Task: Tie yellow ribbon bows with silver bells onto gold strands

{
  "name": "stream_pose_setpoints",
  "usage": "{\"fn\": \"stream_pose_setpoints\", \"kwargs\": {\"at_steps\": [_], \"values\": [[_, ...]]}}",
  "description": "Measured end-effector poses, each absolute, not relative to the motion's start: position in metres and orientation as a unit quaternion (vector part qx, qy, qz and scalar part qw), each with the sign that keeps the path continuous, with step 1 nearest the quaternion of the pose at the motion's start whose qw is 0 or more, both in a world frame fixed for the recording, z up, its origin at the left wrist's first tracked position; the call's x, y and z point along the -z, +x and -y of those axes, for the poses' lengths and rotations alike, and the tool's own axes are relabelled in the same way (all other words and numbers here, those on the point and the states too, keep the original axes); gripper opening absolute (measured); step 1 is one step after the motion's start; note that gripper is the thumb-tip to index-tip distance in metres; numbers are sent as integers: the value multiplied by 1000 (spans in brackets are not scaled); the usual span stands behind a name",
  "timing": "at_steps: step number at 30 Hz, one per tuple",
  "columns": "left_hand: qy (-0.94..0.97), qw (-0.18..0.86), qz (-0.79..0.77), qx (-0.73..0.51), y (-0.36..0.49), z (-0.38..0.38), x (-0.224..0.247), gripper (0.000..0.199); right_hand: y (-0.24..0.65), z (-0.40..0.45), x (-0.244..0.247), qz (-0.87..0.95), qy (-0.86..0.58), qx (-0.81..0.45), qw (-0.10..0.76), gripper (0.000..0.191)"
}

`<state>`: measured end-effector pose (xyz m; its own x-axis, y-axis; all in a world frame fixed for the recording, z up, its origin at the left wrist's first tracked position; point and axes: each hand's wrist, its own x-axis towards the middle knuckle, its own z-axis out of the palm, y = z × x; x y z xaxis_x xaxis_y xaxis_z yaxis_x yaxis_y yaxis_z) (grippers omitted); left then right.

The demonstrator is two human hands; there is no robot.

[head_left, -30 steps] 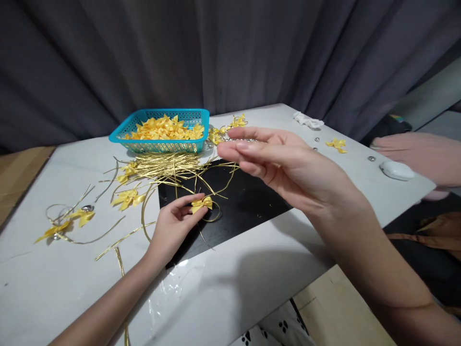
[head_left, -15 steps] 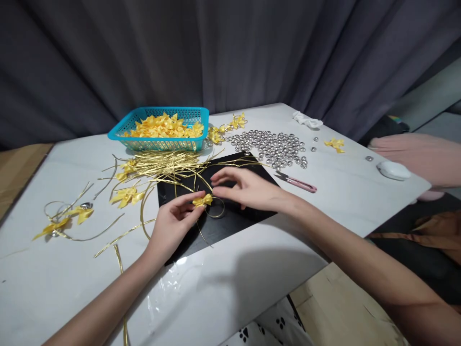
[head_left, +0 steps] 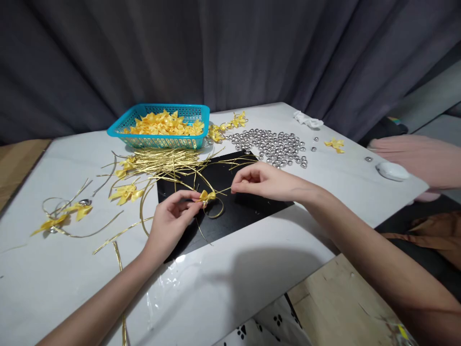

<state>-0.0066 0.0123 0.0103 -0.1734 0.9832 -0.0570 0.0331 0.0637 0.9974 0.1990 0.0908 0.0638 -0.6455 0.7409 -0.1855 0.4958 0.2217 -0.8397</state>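
Over the black mat [head_left: 230, 211], my left hand [head_left: 176, 214] pinches a small yellow bow [head_left: 206, 196] between thumb and fingers. A loop of gold cord [head_left: 222, 206] hangs from the bow on its right. My right hand [head_left: 252, 180] is closed in a pinch on a thin gold cord end that runs from the bow. Behind the mat lies a pile of gold cords [head_left: 169, 162], and some loose cords reach onto the mat.
A blue basket [head_left: 162, 141] of yellow bows stands at the back. Silver beads [head_left: 277, 144] are spread right of it. Bows with cords [head_left: 77, 211] lie at the left; a white dish-like object [head_left: 392, 171] is near the right corner. A pale pink cloth [head_left: 414, 156] lies beyond.
My right hand has moved slightly right, and its fingers have closed on the cord end, now stretched from the bow. The pink-handled snips are now hidden behind my right hand and forearm.
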Motion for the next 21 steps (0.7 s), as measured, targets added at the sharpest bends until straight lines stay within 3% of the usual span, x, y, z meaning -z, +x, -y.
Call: {"fn": "stream_pose_setpoints", "kwargs": {"at_steps": [4,10,19,21], "values": [[447,465,-570,-509,-8,-14,-8,21,214,-90,-71,805,-414,-411,114,21],[473,434,-580,-502,-12,-15,1,18,254,-93,-83,834,-430,-346,12,25],[477,435,-583,-493,-13,-15,0,10,278,-75,-100,771,-394,-498,-58,17],[476,439,-585,-488,-13,-15,0,11,275,-73,-101,782,-384,-490,-27,21]]}}
